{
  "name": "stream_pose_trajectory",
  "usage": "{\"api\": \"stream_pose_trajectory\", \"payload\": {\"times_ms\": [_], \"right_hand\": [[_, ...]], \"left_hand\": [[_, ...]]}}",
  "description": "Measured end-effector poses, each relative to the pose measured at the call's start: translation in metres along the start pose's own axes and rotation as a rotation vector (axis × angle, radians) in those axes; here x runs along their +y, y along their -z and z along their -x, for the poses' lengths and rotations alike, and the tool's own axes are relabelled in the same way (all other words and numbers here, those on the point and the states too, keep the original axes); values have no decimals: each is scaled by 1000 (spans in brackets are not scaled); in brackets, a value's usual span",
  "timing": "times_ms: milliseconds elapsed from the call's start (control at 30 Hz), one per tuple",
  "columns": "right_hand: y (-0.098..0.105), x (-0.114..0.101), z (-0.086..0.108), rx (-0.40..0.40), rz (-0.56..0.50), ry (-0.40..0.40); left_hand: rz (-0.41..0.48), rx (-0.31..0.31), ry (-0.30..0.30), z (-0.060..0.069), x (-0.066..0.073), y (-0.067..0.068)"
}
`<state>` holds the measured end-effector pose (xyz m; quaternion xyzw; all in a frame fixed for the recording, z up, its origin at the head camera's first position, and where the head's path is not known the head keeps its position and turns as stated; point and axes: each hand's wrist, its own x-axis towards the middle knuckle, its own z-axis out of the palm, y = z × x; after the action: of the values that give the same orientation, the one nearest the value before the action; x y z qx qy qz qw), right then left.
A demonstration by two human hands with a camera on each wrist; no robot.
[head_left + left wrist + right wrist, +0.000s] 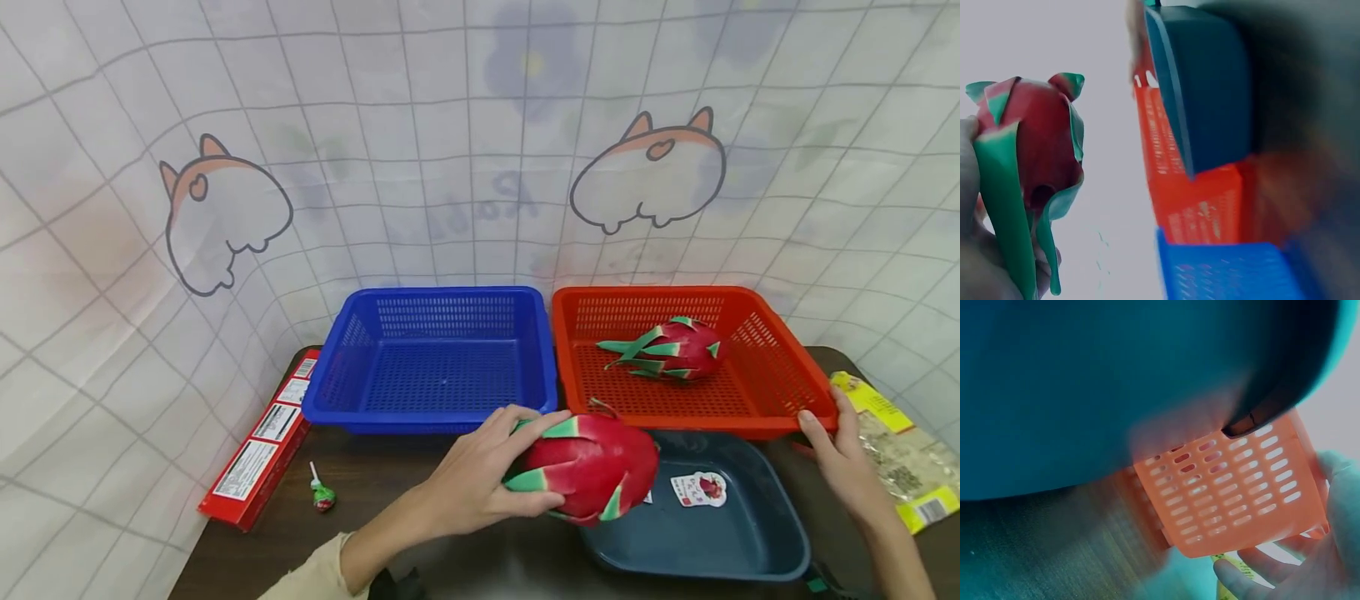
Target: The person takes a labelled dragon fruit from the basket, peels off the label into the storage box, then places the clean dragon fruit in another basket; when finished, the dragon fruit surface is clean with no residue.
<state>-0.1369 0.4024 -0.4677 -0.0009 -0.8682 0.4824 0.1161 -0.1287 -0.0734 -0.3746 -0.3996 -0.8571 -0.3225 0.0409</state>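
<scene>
My left hand [491, 475] grips a red dragon fruit [592, 467] with green-tipped scales, held in the air above the left part of a dark blue-green tray [772, 533]. In the left wrist view the same dragon fruit [1035, 144] shows its long green scales. At the right, my right hand [843, 454] holds the front right corner of a red basket [795, 367], thumb and fingers on either side of the corner. Another dragon fruit [686, 350] lies inside that basket. In the right wrist view the fingers [1266, 565] reach along the outside of the basket's slotted wall [1229, 494].
A blue basket [442, 417] stands left of the red one. Further left are a red box [262, 442] and a green lollipop [322, 496]. A sticker [699, 489] lies in the tray. At the right edge is a yellow-and-clear packet [900, 450]. A gridded cloth hangs behind.
</scene>
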Motion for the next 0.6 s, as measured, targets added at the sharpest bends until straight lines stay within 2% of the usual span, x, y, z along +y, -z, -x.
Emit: {"api": "stream_pose_trajectory", "payload": {"times_ms": [67, 233, 367, 467, 600], "right_hand": [[0, 0, 0, 4, 5, 3], [1, -1, 0, 1, 26, -12], [2, -1, -1, 14, 22, -13], [1, -2, -1, 15, 8, -1], [-1, -4, 0, 14, 0, -3]], "left_hand": [[-35, -8, -21, -24, 5, 2], [-145, -52, -26, -83, 14, 2], [-245, -128, -54, -128, 13, -1], [-290, -203, -57, -155, 8, -7], [-295, -286, -41, -183, 1, -18]]}}
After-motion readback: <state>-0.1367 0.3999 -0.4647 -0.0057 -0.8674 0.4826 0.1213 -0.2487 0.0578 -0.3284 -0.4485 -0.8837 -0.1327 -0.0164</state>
